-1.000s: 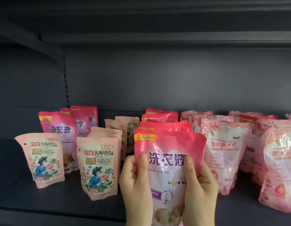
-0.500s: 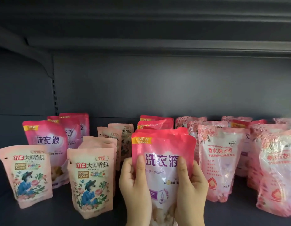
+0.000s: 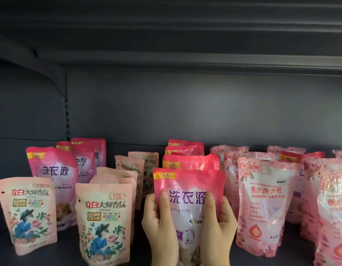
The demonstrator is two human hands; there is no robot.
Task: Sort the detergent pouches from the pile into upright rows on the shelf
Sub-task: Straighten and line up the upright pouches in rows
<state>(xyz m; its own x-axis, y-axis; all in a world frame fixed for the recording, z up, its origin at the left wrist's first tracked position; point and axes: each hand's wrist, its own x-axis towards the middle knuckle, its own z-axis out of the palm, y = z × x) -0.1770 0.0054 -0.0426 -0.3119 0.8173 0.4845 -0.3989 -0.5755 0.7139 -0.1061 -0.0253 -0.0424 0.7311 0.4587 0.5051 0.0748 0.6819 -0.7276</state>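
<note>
Both hands hold one bright pink detergent pouch (image 3: pixel 188 191) upright at the front of a row of like pouches (image 3: pixel 191 162). My left hand (image 3: pixel 159 227) grips its left side, thumb across the front. My right hand (image 3: pixel 217 227) grips its right side the same way. Pale pink floral pouches (image 3: pixel 104 219) stand in a row to the left, with another one (image 3: pixel 25 212) at the far left. More bright pink pouches (image 3: pixel 53 169) stand behind those. The pouch's bottom is hidden by my hands.
Glossy rose-patterned pouches (image 3: pixel 266 204) stand in rows on the right, reaching the frame's edge. The dark shelf floor (image 3: pixel 66 254) shows between the rows. The dark back panel (image 3: pixel 185 112) and the shelf above (image 3: pixel 185 60) close in the space.
The held pouch has stayed upright between both hands while my view has tilted, so the shelf rows sit lower in frame. My grip looks the same.
</note>
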